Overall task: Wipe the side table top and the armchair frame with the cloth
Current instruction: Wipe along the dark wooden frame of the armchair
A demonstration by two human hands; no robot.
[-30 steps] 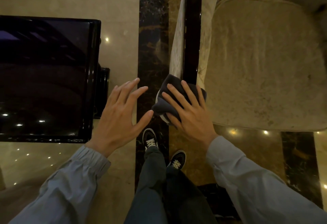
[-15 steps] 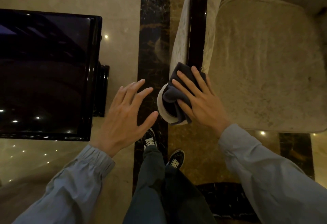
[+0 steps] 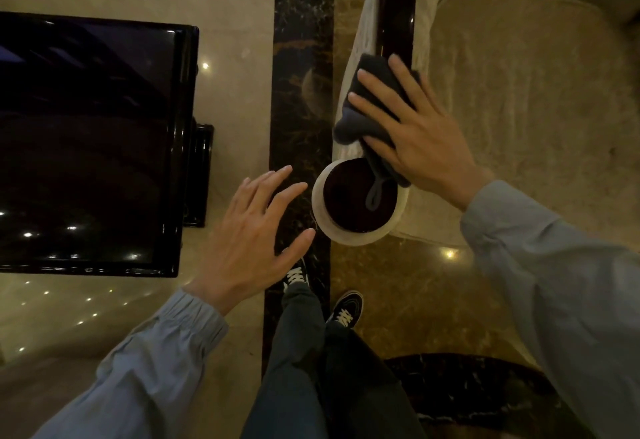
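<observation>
My right hand [image 3: 417,135] presses a dark grey cloth [image 3: 367,116] flat onto the glossy black top of the armchair frame [image 3: 398,15], the chair's left arm. The cloth's small loop hangs over the arm's round dark front end [image 3: 346,203], which has a cream rim. My left hand [image 3: 252,237] hovers open, fingers spread, over the floor just left of that round end and holds nothing. The black glossy side table [image 3: 86,140] stands at the left, apart from both hands.
The armchair's beige velvet seat cushion [image 3: 526,116] fills the right. A dark marble floor strip [image 3: 301,57] runs between table and chair. My two sneakers [image 3: 343,307] stand on the polished floor below the chair arm.
My right hand has slid the cloth up the chair arm, away from me, uncovering the round front end. The left hand has stayed about where it was, open.
</observation>
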